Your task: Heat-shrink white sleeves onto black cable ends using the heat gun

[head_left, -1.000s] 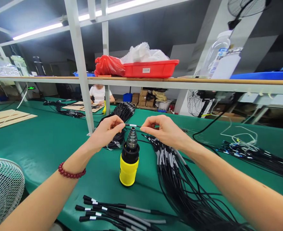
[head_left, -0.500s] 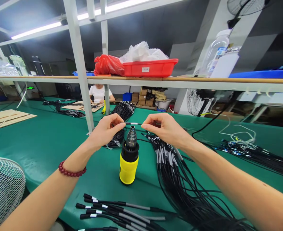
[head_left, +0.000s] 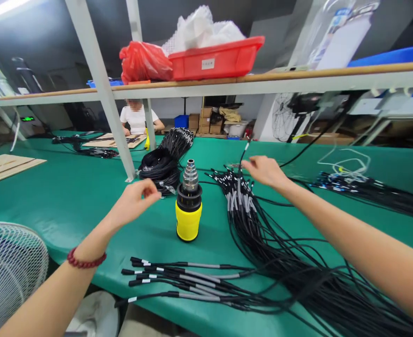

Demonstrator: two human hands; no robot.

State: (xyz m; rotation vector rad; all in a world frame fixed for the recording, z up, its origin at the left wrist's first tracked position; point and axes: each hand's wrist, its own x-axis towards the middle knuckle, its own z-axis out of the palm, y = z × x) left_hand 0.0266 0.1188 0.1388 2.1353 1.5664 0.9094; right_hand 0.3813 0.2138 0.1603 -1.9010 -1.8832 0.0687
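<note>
Heat gun (head_left: 189, 206) stands between hands; bare mat (head_left: 62, 196) seemingly leftward.

The fan (head_left: 10, 271) is cut off at the left edge; the tray's label (head_left: 208, 63) is too small to read.

The heat gun (head_left: 189, 206) has a glossy yellow plastic body, a matt black collar and a dull grey metal nozzle. The black cables (head_left: 262, 243) at its 3 o'clock look smooth, rubbery, slightly shiny. The green table covering (head_left: 69, 201) looks matt, cloth-like.
</note>
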